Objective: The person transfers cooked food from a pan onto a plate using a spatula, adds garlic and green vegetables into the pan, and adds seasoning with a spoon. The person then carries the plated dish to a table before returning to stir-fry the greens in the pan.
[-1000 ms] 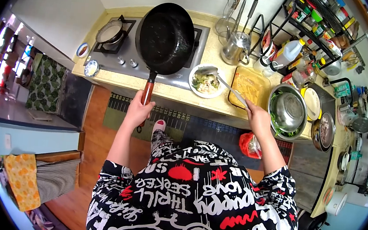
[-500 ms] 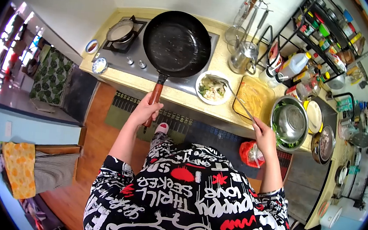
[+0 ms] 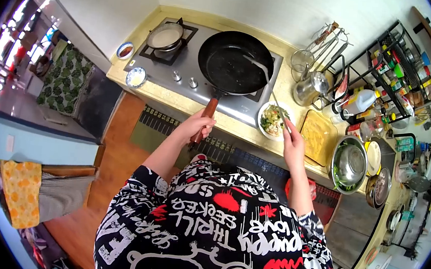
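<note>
While the left hand point(image 3: 197, 126), at eleven o'clock, grips the black pan's point(image 3: 227, 64) wooden handle point(image 3: 210, 111), the right hand point(image 3: 293, 141), at one, pinches a metal spatula point(image 3: 265, 68). A plate point(image 3: 270, 135) lies just beyond; at twelve, the pan sits on the stove point(image 3: 186, 63), spatula head over its three-o'clock side.

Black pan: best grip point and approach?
Probably the wooden handle, from the person's side: it is slim and points toward them, past the counter edge. The left hand already holds it. The pan's wide, round body looks harder to grip.
</note>
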A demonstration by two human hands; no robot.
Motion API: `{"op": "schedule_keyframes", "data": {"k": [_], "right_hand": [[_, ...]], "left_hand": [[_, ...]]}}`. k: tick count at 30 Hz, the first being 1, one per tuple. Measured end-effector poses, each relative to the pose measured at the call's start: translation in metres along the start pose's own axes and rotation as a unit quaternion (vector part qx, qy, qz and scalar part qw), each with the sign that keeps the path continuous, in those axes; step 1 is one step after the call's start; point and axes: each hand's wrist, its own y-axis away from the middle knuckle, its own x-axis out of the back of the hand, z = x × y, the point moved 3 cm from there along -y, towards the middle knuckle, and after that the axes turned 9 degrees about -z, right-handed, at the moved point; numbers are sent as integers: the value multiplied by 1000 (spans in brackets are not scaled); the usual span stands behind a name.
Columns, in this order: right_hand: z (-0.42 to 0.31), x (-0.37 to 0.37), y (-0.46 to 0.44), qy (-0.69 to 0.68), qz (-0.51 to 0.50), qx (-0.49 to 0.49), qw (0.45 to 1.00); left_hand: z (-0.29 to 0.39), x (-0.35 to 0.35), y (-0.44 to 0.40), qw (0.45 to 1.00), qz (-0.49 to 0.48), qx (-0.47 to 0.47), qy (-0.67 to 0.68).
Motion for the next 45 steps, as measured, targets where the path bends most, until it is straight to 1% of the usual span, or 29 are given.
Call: {"op": "schedule_keyframes", "data": {"k": [2,4,5,6,8,9,12,13,16,19,23,26,27,29,32,33,36,39,42,43,44,45], "right_hand": [[-13,-23,-24,52,-19,-99,994],[-11,-45,-45,85,15,-76,993],[1,-59,-54,68,47,-24,996],[-14,-65,-59,85,32,-70,993],[-19,-79,-71,146,25,-121,982],[-23,-86,-75,148,24,-137,979],[-27,-100,-85,180,39,-118,976],[-34,-103,-86,202,27,-148,968],[-32,-114,-90,206,36,-159,965],[-26,-127,-93,200,57,-121,971],[-16,-140,-96,103,49,-112,987],[-14,-146,-95,57,58,-95,992],[-16,-149,-93,41,58,-89,994],[-21,-152,-86,20,54,-77,995],[-19,-153,-78,3,52,-67,996],[-18,-152,-76,5,43,-63,997],[-16,-146,-73,45,14,-74,996],[-8,-142,-72,20,-5,-63,998],[-13,-135,-67,18,-28,-60,998],[-16,-133,-66,24,-40,-60,997],[-10,-134,-66,17,-28,-49,998],[-8,-131,-64,67,-8,-12,998]], "left_hand": [[5,18,-15,1000,-22,13,3],[12,32,-30,999,-31,28,12],[16,37,-37,999,-32,25,15],[18,43,-46,998,-44,31,21],[19,55,-60,997,-54,44,44],[23,56,-63,997,-50,58,22],[24,62,-76,995,-63,73,-1],[20,63,-81,995,-65,80,-1],[6,54,-93,991,-87,106,6],[6,45,-98,991,-79,108,21],[5,42,-99,988,-97,117,38],[9,44,-95,985,-77,130,84],[11,46,-93,985,-79,129,82],[13,45,-86,989,-64,131,30],[7,37,-76,993,-64,82,-50],[3,34,-74,992,-68,62,-82],[-8,30,-78,989,-91,62,-96],[-11,23,-79,989,-97,50,-104],[-9,13,-79,992,-73,62,-85],[-9,9,-77,994,-72,52,-71],[-10,7,-78,994,-34,65,-80],[-14,12,-82,994,-20,41,-98]]}}
